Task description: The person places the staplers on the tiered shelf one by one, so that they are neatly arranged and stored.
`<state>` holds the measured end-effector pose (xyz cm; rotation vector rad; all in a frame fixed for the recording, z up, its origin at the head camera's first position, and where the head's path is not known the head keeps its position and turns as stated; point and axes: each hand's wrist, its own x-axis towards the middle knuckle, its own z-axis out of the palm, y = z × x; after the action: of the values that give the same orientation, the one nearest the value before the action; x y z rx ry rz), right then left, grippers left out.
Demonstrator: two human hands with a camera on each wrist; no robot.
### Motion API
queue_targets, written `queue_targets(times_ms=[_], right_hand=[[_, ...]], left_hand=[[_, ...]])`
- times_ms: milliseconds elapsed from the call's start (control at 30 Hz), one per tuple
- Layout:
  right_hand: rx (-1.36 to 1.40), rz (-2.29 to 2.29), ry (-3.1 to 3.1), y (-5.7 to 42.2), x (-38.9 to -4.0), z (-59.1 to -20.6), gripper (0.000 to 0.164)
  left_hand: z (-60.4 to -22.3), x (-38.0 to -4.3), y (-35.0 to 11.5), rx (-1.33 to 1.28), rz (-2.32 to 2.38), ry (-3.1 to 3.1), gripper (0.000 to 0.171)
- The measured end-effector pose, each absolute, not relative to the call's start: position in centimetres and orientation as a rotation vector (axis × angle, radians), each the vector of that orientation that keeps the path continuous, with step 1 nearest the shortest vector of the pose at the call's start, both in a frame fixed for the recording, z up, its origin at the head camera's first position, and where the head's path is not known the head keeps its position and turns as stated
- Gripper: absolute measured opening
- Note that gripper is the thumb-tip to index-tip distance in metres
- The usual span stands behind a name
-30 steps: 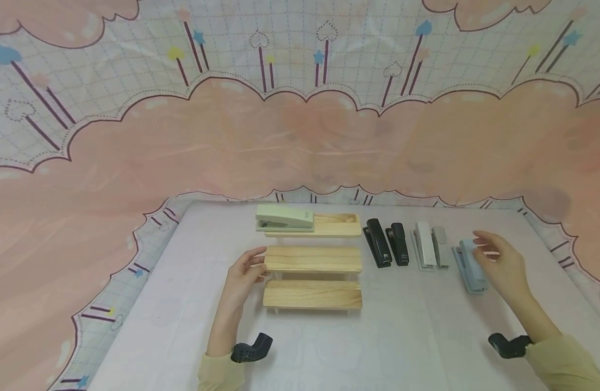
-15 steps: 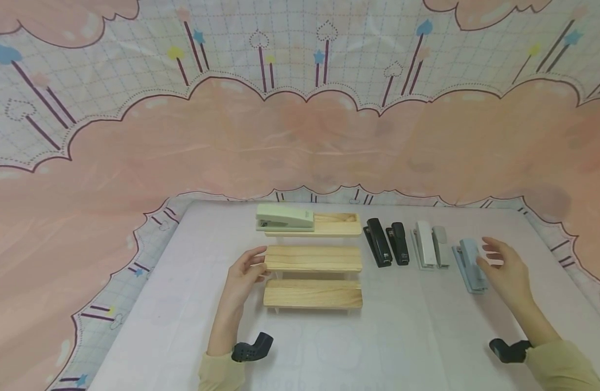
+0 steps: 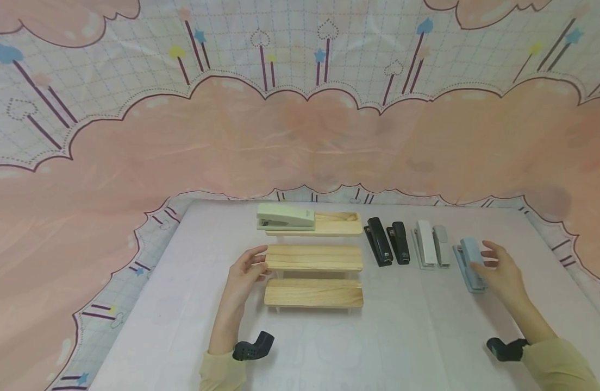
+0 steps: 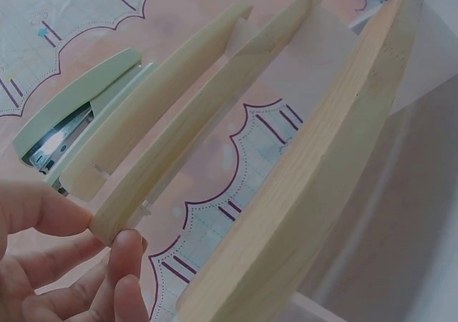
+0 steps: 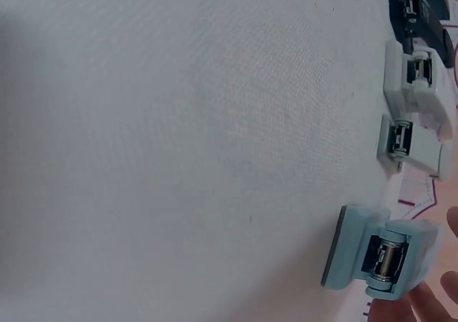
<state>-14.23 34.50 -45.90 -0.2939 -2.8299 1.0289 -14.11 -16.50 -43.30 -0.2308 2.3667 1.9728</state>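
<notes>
In the head view, a three-step wooden display stand has its top board, middle board and bottom board. My left hand pinches the left end of the middle board between thumb and fingers, as the left wrist view also shows. A pale green stapler lies on the left part of the top board. At the right, my right hand is beside a light blue stapler on the table, fingers loosely bent, thumb overlapping its right side. In the right wrist view, fingertips show close by this stapler.
Between stand and blue stapler lie a large black stapler, a smaller black stapler, a white stapler and a small grey stapler. A white cloth covers the table; a patterned curtain hangs behind.
The right hand has drawn off the top of the blue stapler to the right and slightly nearer, then its thumb has come back over the stapler's side. The left hand keeps its hold.
</notes>
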Motion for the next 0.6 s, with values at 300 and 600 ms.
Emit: queue_targets(times_ms=[300,600], right_hand=[[-0.381,1.068,-2.871,34.36,-14.28,-46.21,0.067],[-0.394,1.076,-2.909,34.32,-14.36,-46.4,0.067]], left_hand=[[-43.53,-14.33,-16.46,-0.233,1.979,2.367,0.042],[-43.49,-14.25,-16.53,-0.227,1.98,2.367,0.042]])
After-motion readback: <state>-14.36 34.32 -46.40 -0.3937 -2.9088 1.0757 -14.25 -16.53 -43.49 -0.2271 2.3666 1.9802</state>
